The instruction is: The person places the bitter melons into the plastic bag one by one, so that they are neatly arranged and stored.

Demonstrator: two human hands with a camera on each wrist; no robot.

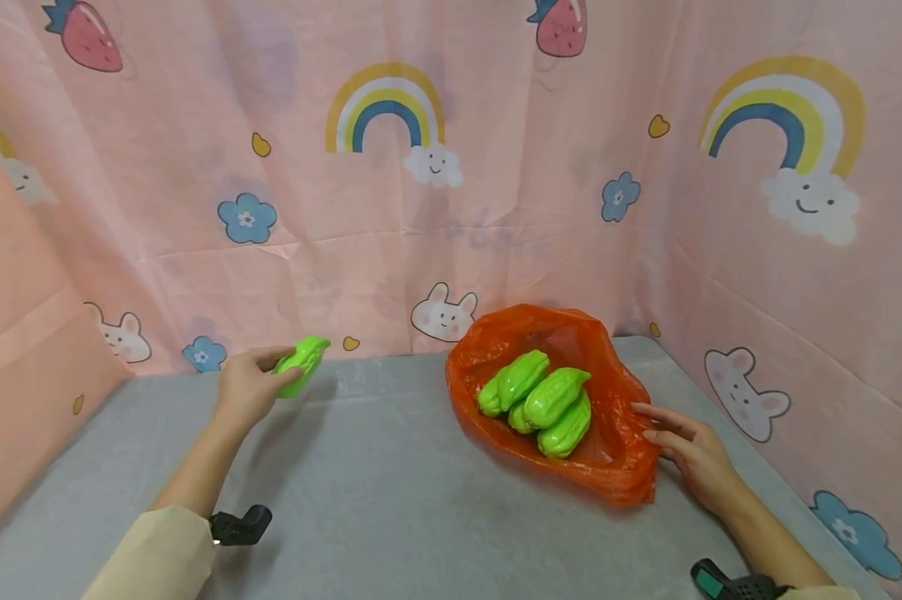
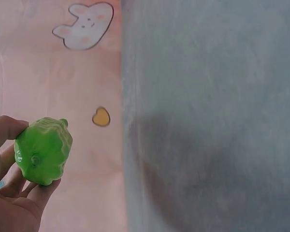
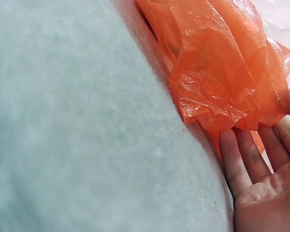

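Note:
My left hand (image 1: pixel 252 385) holds a glossy green ridged bitter melon (image 1: pixel 303 364) between thumb and fingers, raised above the table at the left. In the left wrist view the melon (image 2: pixel 42 153) shows its blunt, lobed end, and fingers support it from below. Several more bitter melons (image 1: pixel 556 398) lie heaped inside an orange plastic bag (image 1: pixel 473 354), whose mouth gapes toward me. At the bag's right side, my right hand (image 1: pixel 694 458) touches the plastic with extended fingers. In the right wrist view their tips are partly hidden behind the crumpled bag (image 3: pixel 208 63).
The grey table (image 1: pixel 376 500) ends at the back against a pink printed cloth (image 1: pixel 496 183). Cloth also stands along the left and right sides. The bag sits near the back right corner.

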